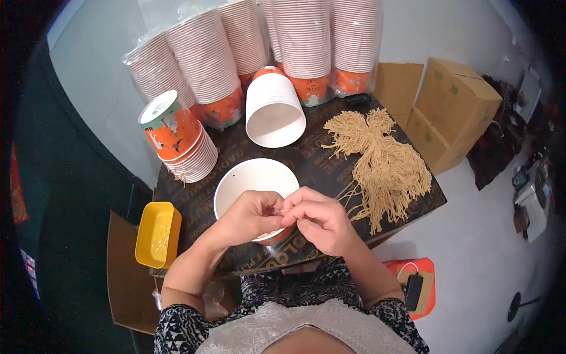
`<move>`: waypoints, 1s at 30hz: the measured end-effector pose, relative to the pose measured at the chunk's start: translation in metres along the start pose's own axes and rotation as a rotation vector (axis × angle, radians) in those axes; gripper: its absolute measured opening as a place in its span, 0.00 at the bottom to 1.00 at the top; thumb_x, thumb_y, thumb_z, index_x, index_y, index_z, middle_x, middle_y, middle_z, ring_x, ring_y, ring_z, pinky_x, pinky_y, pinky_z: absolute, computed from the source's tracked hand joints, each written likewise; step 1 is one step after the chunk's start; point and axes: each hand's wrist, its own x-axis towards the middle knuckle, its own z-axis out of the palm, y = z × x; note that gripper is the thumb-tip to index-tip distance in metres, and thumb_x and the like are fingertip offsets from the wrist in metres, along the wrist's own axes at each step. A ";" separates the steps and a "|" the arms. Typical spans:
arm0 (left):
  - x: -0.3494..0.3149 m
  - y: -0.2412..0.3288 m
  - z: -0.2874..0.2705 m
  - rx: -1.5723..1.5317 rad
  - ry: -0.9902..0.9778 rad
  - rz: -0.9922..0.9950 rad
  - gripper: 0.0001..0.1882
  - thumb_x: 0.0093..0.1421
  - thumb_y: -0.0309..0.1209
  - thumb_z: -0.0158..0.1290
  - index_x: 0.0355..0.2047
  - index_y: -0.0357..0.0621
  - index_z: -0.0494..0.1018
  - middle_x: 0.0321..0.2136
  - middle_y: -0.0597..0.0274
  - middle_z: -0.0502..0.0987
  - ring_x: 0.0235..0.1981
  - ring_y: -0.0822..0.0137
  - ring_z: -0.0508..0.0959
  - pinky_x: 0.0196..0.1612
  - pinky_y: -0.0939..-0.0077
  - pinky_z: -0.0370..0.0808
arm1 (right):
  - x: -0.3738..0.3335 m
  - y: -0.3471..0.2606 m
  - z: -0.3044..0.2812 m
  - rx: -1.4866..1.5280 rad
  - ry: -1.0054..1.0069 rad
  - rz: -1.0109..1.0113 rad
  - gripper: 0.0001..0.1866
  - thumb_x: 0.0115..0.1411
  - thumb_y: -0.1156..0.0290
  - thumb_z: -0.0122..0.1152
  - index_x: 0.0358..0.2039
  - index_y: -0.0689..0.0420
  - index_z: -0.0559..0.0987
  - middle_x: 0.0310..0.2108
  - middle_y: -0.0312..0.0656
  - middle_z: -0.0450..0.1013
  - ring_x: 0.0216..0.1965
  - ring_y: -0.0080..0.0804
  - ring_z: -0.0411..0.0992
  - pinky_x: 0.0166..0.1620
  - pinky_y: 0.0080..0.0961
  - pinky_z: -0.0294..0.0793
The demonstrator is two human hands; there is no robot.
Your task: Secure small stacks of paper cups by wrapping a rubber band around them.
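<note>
Over the near rim of a white-lined paper bucket, both of my hands meet with their fingertips together. My left hand is closed in a pinch, and so is my right hand. Whatever lies between the fingertips is too small to make out; a thin pale line shows there. The bucket stands upright on the dark table, and a bit of its orange outside shows below my hands. To the right of them lies a large bundle of tan cords, some loose ends trailing toward my right hand.
Nested buckets lie on their side behind; another stack stands upside down at left. Tall bagged stacks line the wall. A yellow tray with small white pieces sits left. Cardboard boxes stand beyond the table's right side.
</note>
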 end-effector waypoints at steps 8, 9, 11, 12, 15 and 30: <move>0.003 0.001 -0.001 0.014 0.029 -0.046 0.03 0.61 0.24 0.59 0.33 0.37 0.76 0.26 0.69 0.77 0.28 0.81 0.73 0.31 0.85 0.70 | -0.010 0.006 0.000 -0.400 0.184 -0.033 0.08 0.52 0.86 0.56 0.34 0.65 0.77 0.37 0.48 0.72 0.39 0.40 0.74 0.43 0.31 0.74; 0.004 0.001 -0.001 -0.012 0.019 -0.021 0.03 0.61 0.24 0.59 0.33 0.37 0.76 0.26 0.69 0.77 0.28 0.81 0.73 0.31 0.86 0.70 | -0.012 0.007 0.001 -0.396 0.198 -0.020 0.10 0.51 0.85 0.57 0.35 0.65 0.77 0.38 0.48 0.71 0.39 0.40 0.74 0.43 0.31 0.75; 0.005 0.000 0.000 -0.037 0.010 0.001 0.04 0.61 0.24 0.59 0.33 0.36 0.77 0.26 0.69 0.77 0.27 0.81 0.73 0.30 0.86 0.70 | -0.014 0.006 0.004 -0.391 0.214 -0.007 0.11 0.51 0.85 0.59 0.37 0.65 0.76 0.39 0.49 0.71 0.39 0.41 0.74 0.42 0.32 0.75; 0.005 0.000 -0.001 -0.048 0.006 0.008 0.04 0.61 0.24 0.59 0.33 0.37 0.77 0.27 0.69 0.77 0.28 0.81 0.73 0.30 0.86 0.70 | -0.015 0.004 0.006 -0.360 0.208 0.026 0.11 0.51 0.85 0.59 0.37 0.65 0.76 0.40 0.49 0.71 0.39 0.41 0.74 0.42 0.31 0.75; 0.005 -0.001 -0.001 -0.041 -0.002 0.012 0.04 0.61 0.24 0.59 0.33 0.37 0.77 0.27 0.69 0.77 0.28 0.81 0.73 0.31 0.86 0.70 | -0.016 0.008 0.009 -0.350 0.206 0.027 0.12 0.51 0.85 0.61 0.38 0.64 0.76 0.41 0.47 0.70 0.39 0.37 0.74 0.40 0.27 0.75; 0.006 0.001 0.005 -0.036 0.047 0.013 0.04 0.61 0.20 0.55 0.33 0.36 0.70 0.26 0.64 0.75 0.27 0.77 0.73 0.31 0.82 0.70 | -0.019 0.012 0.027 -0.427 0.294 -0.023 0.09 0.51 0.85 0.61 0.33 0.62 0.72 0.37 0.48 0.70 0.33 0.43 0.74 0.36 0.34 0.75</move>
